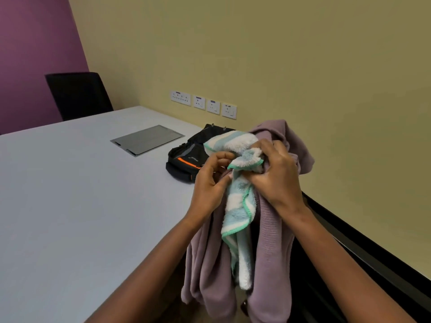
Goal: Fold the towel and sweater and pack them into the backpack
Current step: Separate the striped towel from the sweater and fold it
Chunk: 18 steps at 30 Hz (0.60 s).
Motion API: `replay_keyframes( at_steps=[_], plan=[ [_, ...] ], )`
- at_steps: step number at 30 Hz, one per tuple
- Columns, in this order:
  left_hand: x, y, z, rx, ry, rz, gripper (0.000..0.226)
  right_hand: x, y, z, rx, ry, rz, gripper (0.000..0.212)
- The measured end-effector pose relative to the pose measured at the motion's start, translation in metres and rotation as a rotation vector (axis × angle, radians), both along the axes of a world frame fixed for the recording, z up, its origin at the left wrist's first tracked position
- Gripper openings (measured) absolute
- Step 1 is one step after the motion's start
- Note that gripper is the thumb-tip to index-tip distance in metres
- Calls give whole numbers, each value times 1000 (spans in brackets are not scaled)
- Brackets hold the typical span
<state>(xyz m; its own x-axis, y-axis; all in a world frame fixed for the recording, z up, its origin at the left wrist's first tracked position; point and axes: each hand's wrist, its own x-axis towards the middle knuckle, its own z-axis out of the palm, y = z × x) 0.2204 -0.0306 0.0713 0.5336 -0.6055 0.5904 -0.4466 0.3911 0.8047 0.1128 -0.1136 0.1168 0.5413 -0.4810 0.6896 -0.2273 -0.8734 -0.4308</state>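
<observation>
my left hand: fingers curled, pinching the towel by its green hem | my right hand: fingers clenched round towel and sweater together | both cloths hang unfolded past the worktop edge | backpack lies on the worktop just behind my hands

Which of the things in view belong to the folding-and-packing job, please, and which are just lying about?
Part of the job:
- towel, bunched up, not yet folded
- sweater, hanging loose with it
- backpack, lying on the table

Just there:
- chair at the far end
- cable hatch set in the tabletop
- wall sockets
</observation>
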Motion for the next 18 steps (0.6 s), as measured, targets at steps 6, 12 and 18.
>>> replay_keyframes(
  at_steps=[6, 12, 18],
  plan=[
    [57, 29, 21, -84, -92, 156, 47, 65, 17, 9, 52, -69, 108, 45],
    [132, 65, 52, -131, -269, 373, 51, 136, 50, 32, 46, -168, 195, 44],
    [201, 104, 76, -125, -352, 514, 38, 211, 83, 47, 50, -248, 273, 50]
  ],
)
